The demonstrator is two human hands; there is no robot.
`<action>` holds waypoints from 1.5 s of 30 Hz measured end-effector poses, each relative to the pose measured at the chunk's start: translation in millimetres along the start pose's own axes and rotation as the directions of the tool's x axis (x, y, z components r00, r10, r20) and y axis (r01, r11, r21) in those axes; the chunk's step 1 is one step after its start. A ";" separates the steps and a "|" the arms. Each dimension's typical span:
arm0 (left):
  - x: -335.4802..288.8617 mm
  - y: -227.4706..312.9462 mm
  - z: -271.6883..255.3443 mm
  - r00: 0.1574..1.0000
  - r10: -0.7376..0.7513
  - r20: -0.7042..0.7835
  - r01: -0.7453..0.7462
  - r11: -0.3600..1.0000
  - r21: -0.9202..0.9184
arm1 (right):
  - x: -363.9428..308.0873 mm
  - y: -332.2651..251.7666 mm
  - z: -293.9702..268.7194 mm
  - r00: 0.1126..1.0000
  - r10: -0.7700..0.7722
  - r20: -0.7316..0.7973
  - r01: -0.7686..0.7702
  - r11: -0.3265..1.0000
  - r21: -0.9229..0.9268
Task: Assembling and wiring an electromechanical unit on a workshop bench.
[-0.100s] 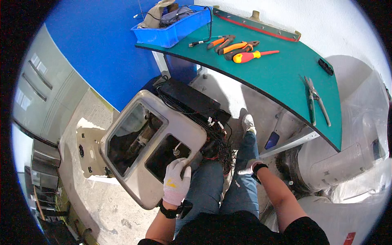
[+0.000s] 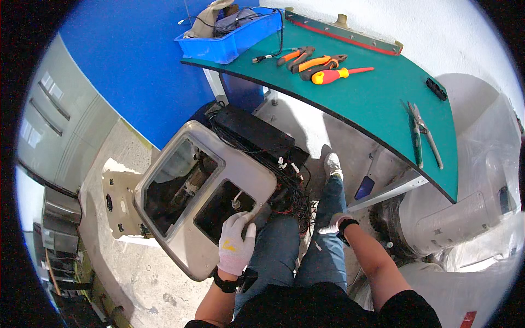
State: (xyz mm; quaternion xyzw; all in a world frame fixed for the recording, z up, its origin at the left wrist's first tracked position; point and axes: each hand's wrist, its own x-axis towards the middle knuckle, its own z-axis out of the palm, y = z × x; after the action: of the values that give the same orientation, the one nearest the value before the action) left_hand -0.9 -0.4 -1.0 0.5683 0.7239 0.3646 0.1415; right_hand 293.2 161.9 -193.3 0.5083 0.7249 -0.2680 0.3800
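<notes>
The left hand (image 2: 236, 243), in a white glove, rests its fingers on the beige panel (image 2: 203, 200), beside the smaller of its 2 openings; I cannot tell whether it grips the edge. The panel leans at the person's left leg (image 2: 268, 249), above the floor. A metal rod (image 2: 237, 202) shows in the smaller opening. The right hand (image 2: 330, 224), well apart from the left, rests on the right leg (image 2: 328, 251); its finger closure cannot be made out. Black cables (image 2: 295, 205) bunch beside the panel. A red-and-yellow screwdriver (image 2: 331, 76) lies on the green surface (image 2: 372, 109).
</notes>
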 end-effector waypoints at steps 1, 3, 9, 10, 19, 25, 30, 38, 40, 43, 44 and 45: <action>0.1 -0.7 0.3 1.000 -0.001 0.003 0.001 1.000 -0.005 | -2.0 -0.5 -1.7 1.000 0.009 0.004 -0.009 1.000 0.016; 0.5 -1.3 0.9 1.000 -0.004 0.010 0.004 1.000 -0.007 | -5.8 -2.1 -4.4 1.000 0.007 0.007 -0.007 1.000 0.019; 2.2 0.4 3.0 1.000 0.005 0.017 -0.005 1.000 -0.004 | 10.6 7.7 9.0 1.000 -0.002 -0.002 0.002 1.000 0.010; 2.1 0.5 1.9 1.000 0.006 0.019 -0.006 1.000 0.000 | 10.5 6.1 9.1 1.000 0.010 -0.006 -0.010 1.000 0.010; 3.1 2.9 1.7 1.000 -0.009 0.019 0.009 1.000 0.000 | 25.5 12.2 19.5 1.000 -0.016 -0.008 0.016 1.000 0.003; 4.4 5.1 4.4 1.000 0.023 -0.009 -0.023 0.999 -0.022 | 40.7 25.5 33.3 0.996 -0.084 -0.018 0.082 0.994 -0.074; -1.4 -12.1 3.3 0.998 0.038 -0.045 -0.040 0.999 -0.027 | 0.0 4.2 11.5 0.974 -0.051 -0.222 0.033 0.996 -0.085; -4.3 -15.9 0.0 0.996 0.069 -0.054 -0.072 0.995 -0.072 | -132.6 -63.0 -133.6 0.327 0.087 -0.941 0.054 0.992 0.110; -5.0 -14.9 2.9 0.995 0.073 -0.065 -0.077 0.995 -0.061 | -152.6 -86.5 -159.1 0.196 -0.008 -0.981 0.199 0.980 0.031; -5.7 -20.6 8.0 0.978 0.174 -0.114 -0.170 0.984 0.047 | -167.9 -125.7 -182.5 0.150 -0.170 -0.974 0.334 0.936 -0.112; -6.7 -19.2 7.4 0.978 0.174 -0.118 -0.169 0.984 0.054 | -159.4 -135.9 -186.6 0.159 -0.213 -0.964 0.330 0.932 -0.152; -6.7 -17.7 6.6 0.977 0.175 -0.123 -0.170 0.984 0.053 | -154.5 -143.1 -189.1 0.156 -0.269 -0.950 0.353 0.914 -0.201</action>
State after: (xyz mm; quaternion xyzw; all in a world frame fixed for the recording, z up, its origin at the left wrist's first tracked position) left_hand -7.4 -5.7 -19.1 0.6074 0.6869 0.3957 0.0511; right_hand 136.0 177.4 41.5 0.4156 0.8798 0.0072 -0.2305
